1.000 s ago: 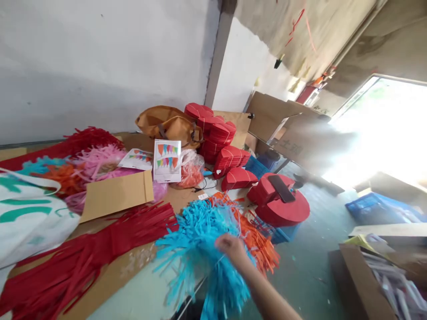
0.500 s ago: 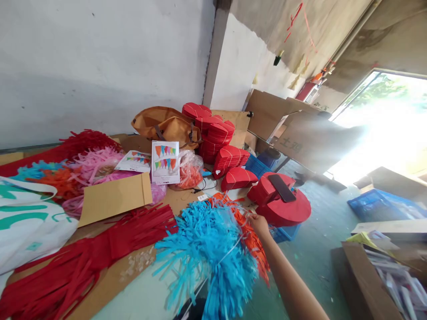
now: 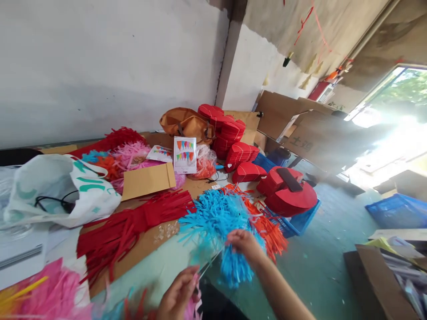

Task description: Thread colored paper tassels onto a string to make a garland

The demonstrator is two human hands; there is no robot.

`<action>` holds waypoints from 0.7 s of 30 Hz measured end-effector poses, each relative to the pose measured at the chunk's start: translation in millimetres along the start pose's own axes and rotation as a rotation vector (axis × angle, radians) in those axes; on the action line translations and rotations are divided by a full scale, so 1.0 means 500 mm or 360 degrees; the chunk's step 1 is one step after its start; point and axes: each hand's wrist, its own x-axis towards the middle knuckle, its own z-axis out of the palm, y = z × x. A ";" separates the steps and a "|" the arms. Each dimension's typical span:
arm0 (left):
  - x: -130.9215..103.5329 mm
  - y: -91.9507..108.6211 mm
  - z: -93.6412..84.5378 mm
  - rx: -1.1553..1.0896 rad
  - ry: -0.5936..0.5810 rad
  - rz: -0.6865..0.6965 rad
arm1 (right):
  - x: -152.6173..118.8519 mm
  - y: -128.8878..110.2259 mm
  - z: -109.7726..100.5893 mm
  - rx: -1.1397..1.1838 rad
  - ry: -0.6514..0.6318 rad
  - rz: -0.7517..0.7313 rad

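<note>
A thin white string (image 3: pixel 211 263) runs nearly straight between my two hands. My left hand (image 3: pixel 178 291), low in the middle, is closed with the string at its fingertips; a pink tassel strip (image 3: pixel 196 304) hangs beside those fingers. My right hand (image 3: pixel 245 244) pinches the string's other end, in front of the blue tassel bundle (image 3: pixel 220 213). Orange tassels (image 3: pixel 267 229) lie behind and to the right of the blue ones. At the bottom left is a pink fringe bundle (image 3: pixel 50 295) with yellow and blue strips, partly cut off and blurred.
A dark red fringe bundle (image 3: pixel 133 224) lies on cardboard beside a white bag (image 3: pixel 96 186) and a tan envelope (image 3: pixel 147 181). Red stacked pieces (image 3: pixel 290 198) with a phone (image 3: pixel 289 179) on top rest over a blue crate (image 3: pixel 302 222). An open carton (image 3: pixel 376 275) stands at the right.
My left hand has come into view at the bottom. My right hand has moved down and left, from the orange tassels to before the blue ones. The view has swung left.
</note>
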 end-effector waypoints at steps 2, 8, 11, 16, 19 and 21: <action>0.003 -0.006 0.013 -0.0083 -0.0119 0.0063 | -0.066 -0.010 0.106 0.0434 -0.0382 -0.0050; -0.024 -0.019 -0.029 0.0191 -0.0207 0.0125 | -0.129 -0.052 0.220 0.0851 -0.0513 -0.0045; -0.054 -0.029 -0.070 0.0551 0.0000 0.0453 | -0.114 -0.059 0.228 0.1013 -0.0457 0.0125; -0.090 -0.068 -0.095 0.0695 0.0219 0.0647 | -0.097 -0.092 0.249 0.1447 -0.0511 0.0402; -0.100 -0.081 -0.104 0.0558 0.0226 0.0354 | -0.096 -0.120 0.252 0.1504 -0.0614 0.0608; -0.104 -0.077 -0.120 0.0374 0.0272 0.0280 | -0.104 -0.129 0.252 0.1333 -0.0747 0.0566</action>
